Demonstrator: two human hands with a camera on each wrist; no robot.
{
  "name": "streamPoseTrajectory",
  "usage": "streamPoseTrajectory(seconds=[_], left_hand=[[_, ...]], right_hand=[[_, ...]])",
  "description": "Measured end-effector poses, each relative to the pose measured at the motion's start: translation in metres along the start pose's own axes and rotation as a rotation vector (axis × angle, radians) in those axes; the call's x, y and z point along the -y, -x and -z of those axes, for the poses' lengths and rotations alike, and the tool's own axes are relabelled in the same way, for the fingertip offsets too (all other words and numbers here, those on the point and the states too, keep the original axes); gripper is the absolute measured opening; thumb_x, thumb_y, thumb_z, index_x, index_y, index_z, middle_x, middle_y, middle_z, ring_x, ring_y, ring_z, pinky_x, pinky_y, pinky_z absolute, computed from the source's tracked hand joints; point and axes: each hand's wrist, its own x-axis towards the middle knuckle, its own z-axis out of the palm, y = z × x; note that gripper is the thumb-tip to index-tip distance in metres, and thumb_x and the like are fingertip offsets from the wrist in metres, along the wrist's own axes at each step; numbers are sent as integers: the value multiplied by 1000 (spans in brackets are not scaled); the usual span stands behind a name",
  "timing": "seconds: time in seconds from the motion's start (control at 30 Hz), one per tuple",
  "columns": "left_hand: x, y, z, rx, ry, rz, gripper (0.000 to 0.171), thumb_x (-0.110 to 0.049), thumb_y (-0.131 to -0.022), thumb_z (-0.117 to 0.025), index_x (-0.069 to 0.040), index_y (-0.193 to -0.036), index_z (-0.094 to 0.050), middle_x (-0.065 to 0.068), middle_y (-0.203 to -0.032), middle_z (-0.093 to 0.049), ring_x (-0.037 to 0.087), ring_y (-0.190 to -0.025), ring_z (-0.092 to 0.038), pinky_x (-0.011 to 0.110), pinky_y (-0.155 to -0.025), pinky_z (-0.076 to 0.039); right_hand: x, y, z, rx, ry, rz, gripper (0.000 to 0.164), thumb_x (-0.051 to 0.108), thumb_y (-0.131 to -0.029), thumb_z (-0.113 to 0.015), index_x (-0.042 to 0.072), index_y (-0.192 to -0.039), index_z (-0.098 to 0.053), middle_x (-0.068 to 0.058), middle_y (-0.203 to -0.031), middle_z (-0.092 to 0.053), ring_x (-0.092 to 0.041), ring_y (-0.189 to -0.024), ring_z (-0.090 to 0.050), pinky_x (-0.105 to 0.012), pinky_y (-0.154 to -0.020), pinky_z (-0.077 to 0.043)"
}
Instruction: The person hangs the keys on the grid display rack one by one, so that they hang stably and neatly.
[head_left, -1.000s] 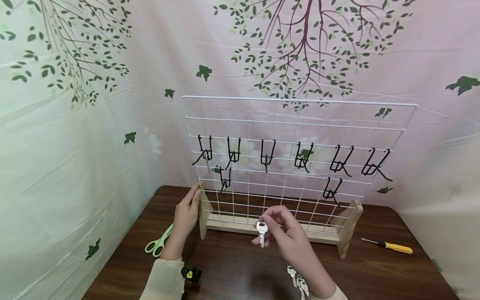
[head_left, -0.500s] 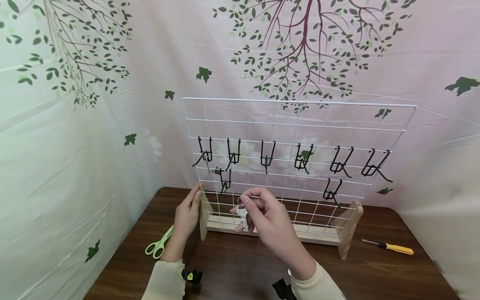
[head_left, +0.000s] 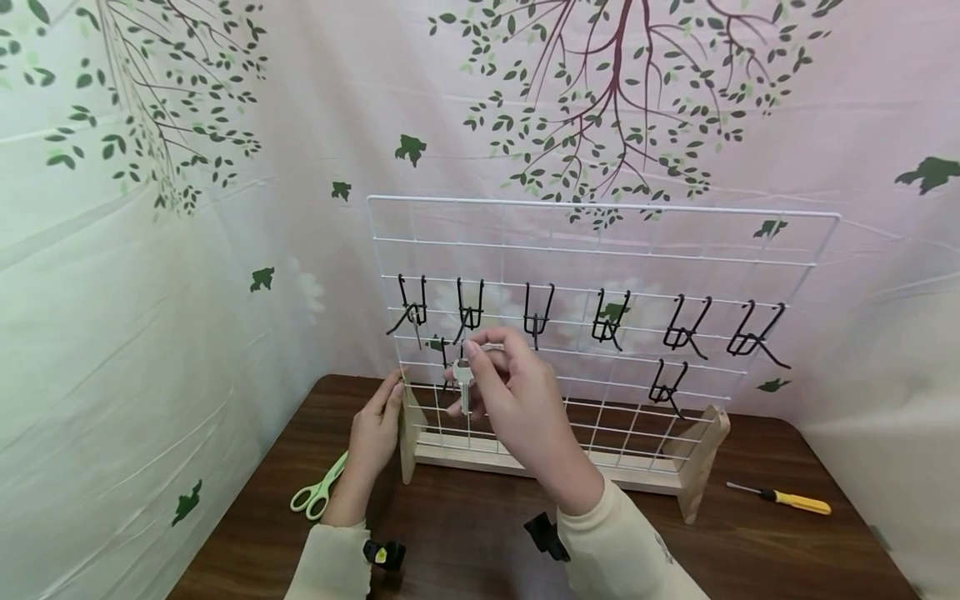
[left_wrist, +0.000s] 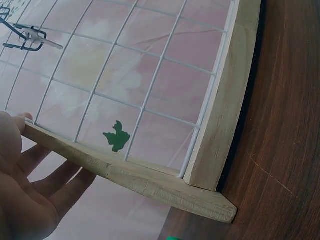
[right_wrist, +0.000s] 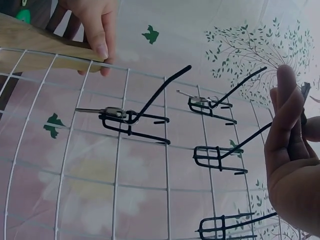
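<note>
My right hand (head_left: 517,400) pinches a silver key (head_left: 463,383) by its ring in the head view. The key hangs down before the lower left hook, partly hiding it. In the right wrist view this hand (right_wrist: 290,150) is at the right edge, beside the black hooks. My left hand (head_left: 375,429) grips the wooden side piece (left_wrist: 145,187) of the white wire grid rack (head_left: 600,206), thumb and fingers on opposite sides. One key (right_wrist: 95,110) hangs from the lower left hook (right_wrist: 165,90), and another (head_left: 417,327) from the upper left hook (head_left: 401,320).
Several more black hooks run along the upper row, including a middle hook (head_left: 536,321); one lower hook (head_left: 663,387) is at right. Green scissors (head_left: 318,492) lie left and a yellow screwdriver (head_left: 798,502) right on the brown table (head_left: 465,533). A leaf-printed curtain (head_left: 315,117) stands behind.
The right hand has moved up and left with its key, from low before the rack to the lower left hook. Loose keys on the table are now covered by the right sleeve. The left hand stays.
</note>
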Motion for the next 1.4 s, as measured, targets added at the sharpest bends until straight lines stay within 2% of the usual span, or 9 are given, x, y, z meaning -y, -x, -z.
streamPoseTrajectory(seconds=[0.2,0.37,0.6,0.73,0.83,1.07,1.17,1.27,1.4], left_hand=[[1,0,0,-8,-2,1,40,-38,-114,-51,-29,-152,-62,12,-154,-62,38,-145,-59,65,-116,-47],[2,0,0,-7,-2,-2,41,-38,-114,-51,-28,-153,-61,12,-155,-61,38,-144,-59,66,-115,-48],[1,0,0,-8,3,-17,40,-36,-114,-52,-28,-152,-62,11,-155,-61,38,-144,-59,67,-115,-48],[1,0,0,-7,6,-21,39,-36,-114,-52,-29,-151,-63,12,-154,-62,38,-144,-59,66,-114,-49],[1,1,1,-7,10,-19,39,-36,-114,-52,-29,-151,-63,12,-154,-63,38,-143,-60,66,-114,-49],[3,1,1,-9,13,-30,38,-36,-114,-52,-29,-150,-64,14,-152,-64,39,-142,-61,66,-112,-50],[3,1,1,-9,11,-31,38,-36,-114,-52,-29,-150,-64,14,-153,-64,38,-142,-61,66,-112,-50],[3,1,1,-8,5,-31,39,-36,-114,-52,-28,-150,-63,13,-153,-63,38,-143,-60,66,-114,-49],[3,0,1,-7,0,-31,39,-36,-115,-51,-28,-151,-63,13,-155,-62,38,-144,-59,66,-115,-48]], right_hand=[[-4,-11,-6,-16,-8,3,19,22,-114,-55,9,-127,-59,-10,-95,-83,-30,-63,-77,-35,-59,-64],[-10,-14,-9,-63,46,-4,20,21,-114,-54,10,-129,-59,-12,-97,-83,-24,-61,-75,-32,-58,-62],[-18,-19,-10,-92,70,7,19,18,-114,-54,7,-130,-56,-14,-105,-83,-22,-65,-76,-42,-63,-65],[-23,-21,-11,-94,134,17,18,16,-113,-54,7,-129,-56,-14,-106,-83,-14,-66,-76,-31,-60,-62],[-26,-23,-11,-93,169,19,17,15,-114,-54,7,-128,-55,-15,-111,-82,-15,-69,-78,-26,-62,-62],[-29,-30,-11,-109,206,2,18,16,-113,-54,6,-129,-57,-14,-117,-82,-19,-73,-79,-30,-69,-65],[-30,-28,-11,-113,232,0,23,17,-113,-55,5,-133,-57,-14,-117,-82,-21,-77,-80,-30,-65,-63],[-29,-21,-9,-119,298,34,30,18,-113,-55,5,-139,-57,-14,-119,-81,-20,-82,-81,-28,-63,-60],[-24,-5,-5,-131,421,83,35,23,-111,-60,9,-143,-57,-7,-128,-79,-16,-91,-80,-33,-73,-64]])
